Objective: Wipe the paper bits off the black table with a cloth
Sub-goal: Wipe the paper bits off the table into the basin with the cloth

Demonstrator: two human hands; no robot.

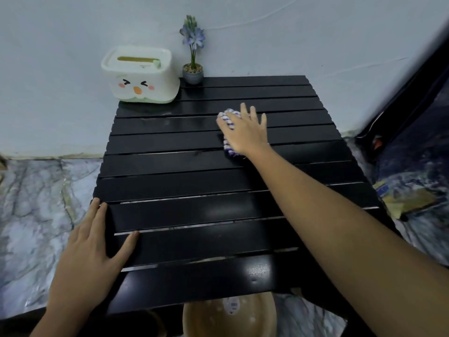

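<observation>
The black slatted table (194,181) fills the middle of the head view. My right hand (247,132) lies flat on a purple-and-white striped cloth (228,117), pressing it onto the far right slats; most of the cloth is hidden under the palm. My left hand (92,246) rests on the table's near left edge, fingers along the side and thumb on top. I can make out no paper bits on the slats.
A white tissue box with a cartoon face (139,74) and a small potted purple flower (193,57) stand at the table's far left against the wall. A tan basin (228,314) sits below the near edge. Marble floor lies left; dark fabric lies right.
</observation>
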